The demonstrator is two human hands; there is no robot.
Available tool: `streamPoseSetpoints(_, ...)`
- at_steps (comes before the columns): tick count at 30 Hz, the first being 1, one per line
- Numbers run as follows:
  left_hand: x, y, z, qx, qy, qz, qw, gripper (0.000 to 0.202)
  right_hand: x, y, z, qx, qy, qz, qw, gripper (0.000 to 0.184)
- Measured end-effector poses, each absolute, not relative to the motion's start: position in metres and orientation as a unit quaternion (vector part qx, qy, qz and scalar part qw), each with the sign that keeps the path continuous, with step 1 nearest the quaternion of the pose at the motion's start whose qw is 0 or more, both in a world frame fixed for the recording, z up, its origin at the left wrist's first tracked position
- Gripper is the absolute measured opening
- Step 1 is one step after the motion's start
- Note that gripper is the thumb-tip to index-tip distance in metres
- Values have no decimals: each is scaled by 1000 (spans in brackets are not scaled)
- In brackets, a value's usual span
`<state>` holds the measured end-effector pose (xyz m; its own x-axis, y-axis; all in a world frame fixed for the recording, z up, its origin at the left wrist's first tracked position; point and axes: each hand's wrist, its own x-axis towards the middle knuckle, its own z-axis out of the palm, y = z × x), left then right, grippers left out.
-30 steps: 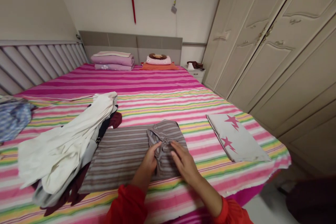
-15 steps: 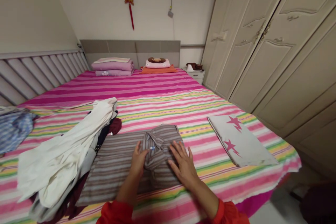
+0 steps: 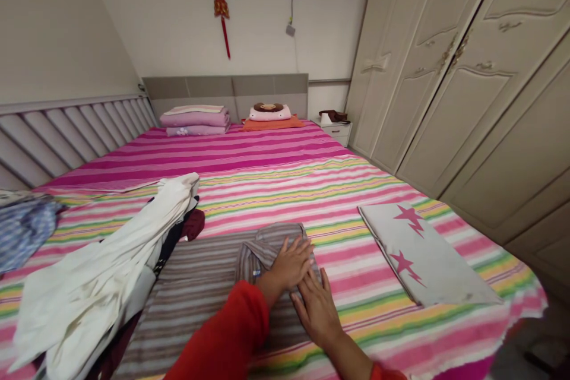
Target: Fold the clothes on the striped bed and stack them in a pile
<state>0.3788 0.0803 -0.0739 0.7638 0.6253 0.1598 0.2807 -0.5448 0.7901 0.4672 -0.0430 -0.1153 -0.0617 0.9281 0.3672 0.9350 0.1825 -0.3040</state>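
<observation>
A grey-brown striped shirt [image 3: 191, 291] lies flat on the bed, its collar end toward the right. My left hand [image 3: 291, 262] reaches across and rests flat on the shirt just right of the collar, fingers stretched out. Beside it, my right hand [image 3: 317, 309] lies at the shirt's right edge with the fingers extended, its fingertips close against the left hand. Neither hand grips anything. Part of the collar and the cloth under my hands is hidden by the left hand and the red sleeve.
A pile of clothes with a white garment [image 3: 89, 291] on top lies left of the shirt. A folded grey cloth with pink stars [image 3: 436, 267] lies at right. Farther left is a blue checked garment [image 3: 27, 228]. Folded bedding [image 3: 196, 120] sits by the headboard; a wardrobe [image 3: 481, 89] stands at right.
My left hand has moved right from the collar's left side, across the shirt to beside my right hand. The right hand stays near the shirt's right edge. The view has tilted slightly.
</observation>
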Motion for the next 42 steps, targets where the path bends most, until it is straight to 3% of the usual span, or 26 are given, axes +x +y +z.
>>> streamPoseSetpoints(5, 363, 128, -83, 861, 275, 225, 364, 44, 470, -41, -116, -641, -732, 9, 232, 55)
streamPoseSetpoints(10, 336, 169, -79, 849, 429, 200, 234, 47, 470, -41, -115, -644, -732, 22, 224, 55)
streamPoseSetpoints(15, 331, 179, -73, 813, 492, 239, 200, 48, 469, -42, -113, -644, -729, 22, 230, 53)
streamPoseSetpoints(21, 315, 180, -77, 748, 483, 319, 324, 64, 469, -42, -113, -644, -725, 14, 244, 55)
streamPoseSetpoints(27, 292, 196, -70, 747, 428, 285, 420, 38, 469, -41, -115, -649, -721, 30, 241, 53)
streamPoseSetpoints(30, 296, 198, -68, 746, 403, 282, 448, 43, 469, -41, -115, -649, -721, 30, 242, 52)
streamPoseSetpoints(34, 306, 202, -65, 755, 381, 263, 464, 63, 469, -42, -114, -650, -721, 34, 239, 52)
streamPoseSetpoints(38, 308, 209, -62, 786, 377, 223, 437, 43, 469, -42, -115, -651, -721, 32, 234, 51)
streamPoseSetpoints(42, 302, 217, -60, 803, 413, 199, 380, 44, 469, -42, -114, -652, -720, 29, 238, 51)
